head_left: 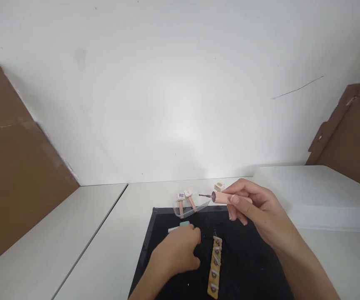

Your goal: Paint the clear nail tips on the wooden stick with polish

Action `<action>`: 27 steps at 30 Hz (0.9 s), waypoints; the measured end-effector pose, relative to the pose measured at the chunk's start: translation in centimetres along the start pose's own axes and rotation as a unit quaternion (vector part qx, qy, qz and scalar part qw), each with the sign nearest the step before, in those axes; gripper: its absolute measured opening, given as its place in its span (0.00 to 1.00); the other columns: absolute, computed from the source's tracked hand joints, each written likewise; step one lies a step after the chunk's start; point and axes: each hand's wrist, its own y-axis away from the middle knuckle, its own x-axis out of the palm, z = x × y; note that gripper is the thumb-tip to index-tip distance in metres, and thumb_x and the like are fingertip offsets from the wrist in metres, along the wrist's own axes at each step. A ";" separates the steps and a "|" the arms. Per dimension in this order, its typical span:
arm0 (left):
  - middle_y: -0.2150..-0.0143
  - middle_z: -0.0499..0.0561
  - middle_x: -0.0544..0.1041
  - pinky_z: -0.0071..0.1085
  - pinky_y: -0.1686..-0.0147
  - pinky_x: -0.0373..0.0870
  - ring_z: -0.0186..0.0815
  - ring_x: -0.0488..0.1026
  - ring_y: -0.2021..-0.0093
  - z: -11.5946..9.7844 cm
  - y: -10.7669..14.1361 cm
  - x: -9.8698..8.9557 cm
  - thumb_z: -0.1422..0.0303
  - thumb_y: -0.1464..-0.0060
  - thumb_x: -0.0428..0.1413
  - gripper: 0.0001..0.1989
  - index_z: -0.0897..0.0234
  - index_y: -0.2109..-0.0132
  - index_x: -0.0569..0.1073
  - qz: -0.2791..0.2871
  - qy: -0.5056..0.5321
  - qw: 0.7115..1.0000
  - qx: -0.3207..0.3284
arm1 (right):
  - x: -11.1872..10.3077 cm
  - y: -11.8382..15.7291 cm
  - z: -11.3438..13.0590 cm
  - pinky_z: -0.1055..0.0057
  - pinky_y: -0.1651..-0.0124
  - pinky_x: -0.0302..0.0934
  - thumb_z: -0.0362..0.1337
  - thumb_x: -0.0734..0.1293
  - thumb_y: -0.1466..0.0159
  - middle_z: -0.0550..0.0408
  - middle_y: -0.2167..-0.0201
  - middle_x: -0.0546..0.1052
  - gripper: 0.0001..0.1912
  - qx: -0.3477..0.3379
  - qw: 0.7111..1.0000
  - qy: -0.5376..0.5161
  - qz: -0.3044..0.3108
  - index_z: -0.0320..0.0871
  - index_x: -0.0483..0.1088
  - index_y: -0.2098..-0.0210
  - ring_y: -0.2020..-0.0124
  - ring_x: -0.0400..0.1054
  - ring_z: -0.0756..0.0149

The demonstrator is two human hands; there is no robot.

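My right hand (258, 208) pinches the pink cap of a nail polish brush (230, 198) between thumb and fingers. Its dark, thin bristle end points left, above the black mat (248, 258). My left hand (178, 250) is low over the mat, with fingers curled and the thumb apart from them. Just beyond its knuckles lies a pale green and white item (182, 224), partly hidden, its kind unclear. Between the hands a gold strip (213, 277) lies lengthwise, carrying several pale false nail tips on round mounts. A small whitish bottle (219, 186) stands behind my right fingers.
A clear plastic tray (203, 207) at the mat's back edge holds two nail polish bottles (188, 196) with pink caps. To the right sits a translucent white box (317, 187). Cardboard panels (17, 166) flank the white table, and a white wall (180, 91) closes the back.
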 end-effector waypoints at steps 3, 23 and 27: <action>0.58 0.60 0.75 0.40 0.64 0.67 0.50 0.72 0.60 -2.3 -0.4 1.0 0.59 0.61 0.57 0.24 0.65 0.55 0.69 0.029 -0.003 0.999 -0.018 | 0.0 0.0 -0.1 0.75 0.82 0.52 0.45 0.65 0.41 0.59 0.84 0.70 0.10 -0.004 1.000 0.003 -0.006 0.43 0.70 0.68 0.84 0.58 0.72; 0.56 0.72 0.75 0.42 0.60 0.69 0.52 0.73 0.55 -4.6 -5.5 7.4 0.82 0.60 0.52 0.30 0.80 0.46 0.62 0.028 0.017 0.986 -0.166 | 0.4 0.2 0.6 0.76 0.81 0.52 0.43 0.65 0.40 0.60 0.84 0.69 0.09 -0.003 1.000 -0.005 -0.017 0.44 0.70 0.69 0.81 0.61 0.71; 0.56 0.71 0.75 0.43 0.60 0.68 0.52 0.73 0.55 -4.5 -5.5 7.2 0.82 0.61 0.52 0.25 0.77 0.50 0.66 0.010 0.027 0.987 -0.160 | 0.3 0.3 0.6 0.76 0.81 0.52 0.43 0.65 0.40 0.60 0.84 0.69 0.09 0.002 1.000 -0.005 -0.023 0.45 0.69 0.70 0.83 0.59 0.72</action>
